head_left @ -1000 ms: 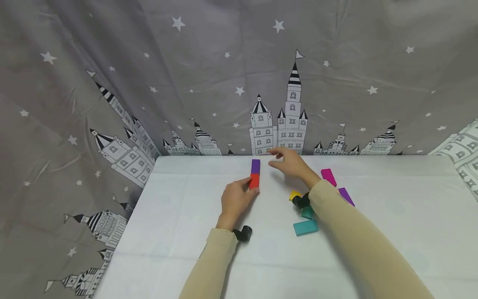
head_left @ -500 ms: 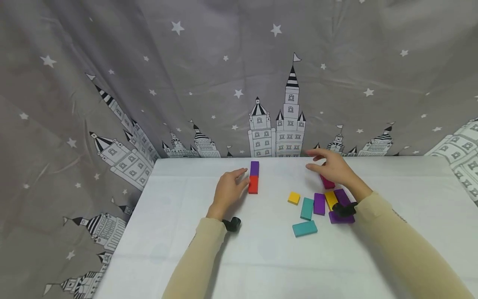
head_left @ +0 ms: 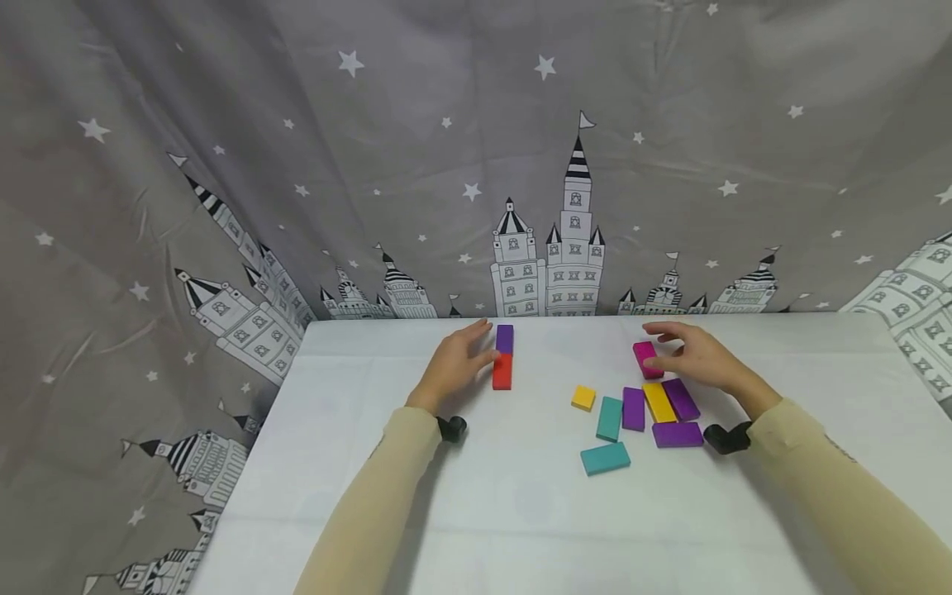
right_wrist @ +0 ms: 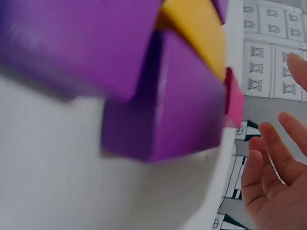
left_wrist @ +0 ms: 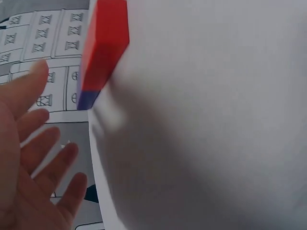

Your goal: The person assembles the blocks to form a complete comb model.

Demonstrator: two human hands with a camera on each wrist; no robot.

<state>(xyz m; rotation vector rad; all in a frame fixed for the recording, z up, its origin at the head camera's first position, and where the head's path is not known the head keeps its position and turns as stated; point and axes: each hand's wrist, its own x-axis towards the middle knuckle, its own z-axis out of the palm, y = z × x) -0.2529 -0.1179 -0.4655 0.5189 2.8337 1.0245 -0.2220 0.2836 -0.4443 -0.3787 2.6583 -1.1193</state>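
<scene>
A red block (head_left: 502,373) and a purple block (head_left: 505,339) lie end to end in a line on the white table. Just left of them hovers my left hand (head_left: 455,364), fingers spread and holding nothing; the left wrist view shows a gap between the hand (left_wrist: 41,158) and the red block (left_wrist: 108,43). My right hand (head_left: 695,357) reaches over a pink block (head_left: 645,360), its thumb overlapping that block's right edge in the head view. Its fingers are loosely spread, and whether the thumb touches the block I cannot tell.
Below the pink block lie a long yellow block (head_left: 659,402) and purple blocks (head_left: 678,435), close together. Left of these are two teal blocks (head_left: 606,459) and a small yellow square block (head_left: 583,398). A grey castle-print curtain (head_left: 416,165) hangs behind the table.
My left hand has released the red block and drawn slightly left. The right hand has travelled right, from near the purple and red line to the pink block.
</scene>
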